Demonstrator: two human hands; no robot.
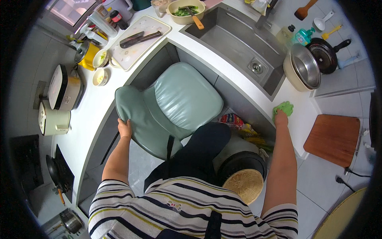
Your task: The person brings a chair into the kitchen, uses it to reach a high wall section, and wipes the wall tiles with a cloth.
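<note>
My left hand (124, 128) grips the edge of the backrest of a pale green padded chair (191, 95), its thumb on the near face and its fingers out of sight behind. My right arm reaches forward to the white countertop (268, 105) right of the sink. There my right hand (281, 119) presses on a crumpled green cloth (285, 108), which bunches out past the fingers. The stainless steel sink (235, 38) lies ahead, with its drain strainer (256, 67) in view.
A cutting board (140, 27) carries knives (140, 39) at the left corner. Nested bowls (302, 68) stand at the sink's right end, near a frying pan (322, 55). A wooden board (332, 140) hangs right. By my legs is a black-rimmed bin (243, 162) with a woven basket (246, 185).
</note>
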